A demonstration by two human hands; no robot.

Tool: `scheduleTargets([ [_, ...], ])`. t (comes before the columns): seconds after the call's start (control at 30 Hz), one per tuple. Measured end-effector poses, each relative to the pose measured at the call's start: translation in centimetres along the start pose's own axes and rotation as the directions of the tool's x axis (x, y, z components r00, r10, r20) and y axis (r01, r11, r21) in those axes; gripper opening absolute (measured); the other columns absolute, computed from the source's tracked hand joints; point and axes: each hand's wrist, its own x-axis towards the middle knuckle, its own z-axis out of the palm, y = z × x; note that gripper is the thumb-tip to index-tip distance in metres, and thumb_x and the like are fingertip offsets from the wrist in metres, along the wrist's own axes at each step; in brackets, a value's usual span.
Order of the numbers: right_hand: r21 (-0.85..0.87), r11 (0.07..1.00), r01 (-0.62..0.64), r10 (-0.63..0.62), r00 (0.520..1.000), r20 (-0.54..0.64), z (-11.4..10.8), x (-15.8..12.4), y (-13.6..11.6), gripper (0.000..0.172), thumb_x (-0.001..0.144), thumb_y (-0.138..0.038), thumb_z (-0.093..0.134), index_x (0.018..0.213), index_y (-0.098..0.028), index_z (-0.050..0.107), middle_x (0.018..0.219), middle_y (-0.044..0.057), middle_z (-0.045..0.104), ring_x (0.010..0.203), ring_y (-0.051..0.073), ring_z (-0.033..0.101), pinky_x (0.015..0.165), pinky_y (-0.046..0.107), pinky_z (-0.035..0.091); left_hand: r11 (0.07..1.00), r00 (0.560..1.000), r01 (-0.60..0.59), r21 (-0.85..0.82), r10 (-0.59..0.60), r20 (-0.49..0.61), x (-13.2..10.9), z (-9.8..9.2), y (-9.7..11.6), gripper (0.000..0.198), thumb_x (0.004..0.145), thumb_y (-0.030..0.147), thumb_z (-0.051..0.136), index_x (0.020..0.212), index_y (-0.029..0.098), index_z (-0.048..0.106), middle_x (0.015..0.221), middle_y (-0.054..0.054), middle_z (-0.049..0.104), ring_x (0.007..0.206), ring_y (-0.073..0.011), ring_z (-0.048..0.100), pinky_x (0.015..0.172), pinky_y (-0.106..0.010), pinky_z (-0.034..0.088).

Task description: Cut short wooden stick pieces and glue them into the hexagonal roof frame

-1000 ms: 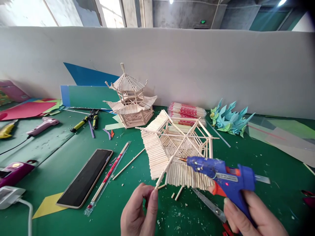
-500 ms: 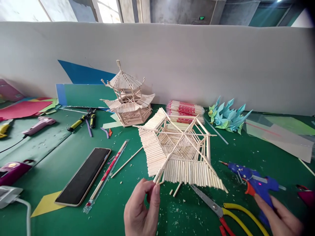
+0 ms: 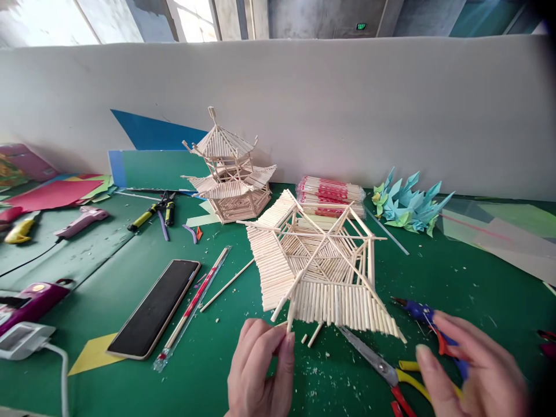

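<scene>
Wooden, the stick (image 3: pixel 291 315) seemingly needed steadying: my left hand (image 3: pixel 262 366) pinched it, my right hand (image 3: pixel 478 365) open beside the glue gun (image 3: pixel 414 311).

Green table (image 3: pixel 243 307), stick model (image 3: pixel 321 255), phone (image 3: pixel 154 308), scissors (image 3: pixel 367 355)

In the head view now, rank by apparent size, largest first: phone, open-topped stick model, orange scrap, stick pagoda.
1. Open-topped stick model
2. Stick pagoda
3. Phone
4. Orange scrap
</scene>
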Motion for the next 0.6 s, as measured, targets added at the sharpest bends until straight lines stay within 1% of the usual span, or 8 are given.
scheduleTargets([
  [0.07, 0.030, 0.987, 0.160, -0.159, 0.987, -0.010, 1.9, 0.5, -3.5, 0.033, 0.077, -0.020, 0.057, 0.110, -0.021, 0.052, 0.109, 0.010, 0.052, 0.099, 0.029, 0.052, 0.079, 0.041, 0.044, 0.999, 1.000, -0.009, 0.046, 0.009, 0.000, 0.3, 0.0, 0.0, 0.025, 0.071, -0.002, 0.056, 0.087, 0.017, 0.052, 0.065, -0.003, 0.054, 0.056, -0.0148, 0.046, 0.053, -0.028, 0.042],
  [0.13, 0.048, 0.964, 0.262, -0.264, 0.964, 0.027, 3.3, 1.0, -6.0, 0.032, 0.078, -0.016, 0.053, 0.110, -0.022, 0.051, 0.106, 0.008, 0.053, 0.095, 0.025, 0.054, 0.076, 0.036, 0.046, 0.996, 1.000, -0.011, 0.091, 0.011, 0.001, 0.5, 0.0, 0.0, 0.023, 0.072, -0.001, 0.056, 0.084, 0.017, 0.052, 0.063, -0.002, 0.054, 0.054, -0.0141, 0.045, 0.054, -0.028, 0.043],
  [0.2, 0.076, 0.922, 0.380, -0.386, 0.918, 0.091, 4.2, 1.6, -7.4, 0.033, 0.078, -0.015, 0.052, 0.110, -0.021, 0.050, 0.105, 0.008, 0.051, 0.095, 0.022, 0.053, 0.074, 0.033, 0.047, 0.993, 1.000, -0.010, 0.117, 0.010, 0.002, 0.6, -0.1, 0.0, 0.021, 0.072, 0.000, 0.056, 0.083, 0.018, 0.052, 0.062, -0.001, 0.055, 0.052, -0.0136, 0.046, 0.056, -0.029, 0.043],
  [0.27, 0.092, 0.877, 0.472, -0.481, 0.866, 0.136, 4.8, 2.0, -8.0, 0.033, 0.077, -0.016, 0.054, 0.110, -0.019, 0.051, 0.106, 0.008, 0.050, 0.095, 0.022, 0.052, 0.073, 0.032, 0.048, 0.993, 1.000, -0.008, 0.116, 0.008, 0.004, 0.7, -0.3, -0.1, 0.019, 0.073, 0.001, 0.056, 0.081, 0.017, 0.053, 0.062, -0.001, 0.055, 0.052, -0.0134, 0.046, 0.055, -0.028, 0.043],
  [0.33, 0.096, 0.857, 0.507, -0.516, 0.841, 0.162, 5.3, 2.3, -8.2, 0.032, 0.077, -0.019, 0.055, 0.109, -0.017, 0.053, 0.107, 0.009, 0.048, 0.097, 0.023, 0.050, 0.072, 0.033, 0.048, 0.994, 0.999, 0.010, 0.112, -0.013, 0.030, 0.6, -0.5, -0.1, 0.018, 0.073, 0.001, 0.056, 0.079, 0.017, 0.053, 0.060, 0.000, 0.051, 0.051, -0.0132, 0.044, 0.051, -0.027, 0.041],
  [0.43, 0.106, 0.866, 0.489, -0.501, 0.840, 0.208, 6.1, 2.7, -8.7, 0.029, 0.079, -0.019, 0.053, 0.108, -0.016, 0.053, 0.110, 0.010, 0.047, 0.099, 0.024, 0.047, 0.075, 0.037, 0.047, 0.993, 0.997, 0.020, 0.116, -0.028, 0.072, 0.5, -0.6, -0.3, 0.017, 0.075, 0.001, 0.054, 0.079, 0.017, 0.052, 0.059, 0.001, 0.048, 0.051, -0.0130, 0.043, 0.047, -0.025, 0.038],
  [0.6, 0.106, 0.859, 0.500, -0.510, 0.822, 0.255, 7.0, 3.1, -8.9, 0.031, 0.080, -0.020, 0.052, 0.111, -0.015, 0.051, 0.111, 0.010, 0.046, 0.099, 0.024, 0.046, 0.076, 0.038, 0.045, 0.989, 0.999, -0.024, 0.149, 0.019, 0.038, 0.6, -0.4, -0.5, 0.019, 0.074, 0.000, 0.053, 0.081, 0.017, 0.051, 0.060, 0.000, 0.050, 0.053, -0.0139, 0.043, 0.049, -0.026, 0.039],
])
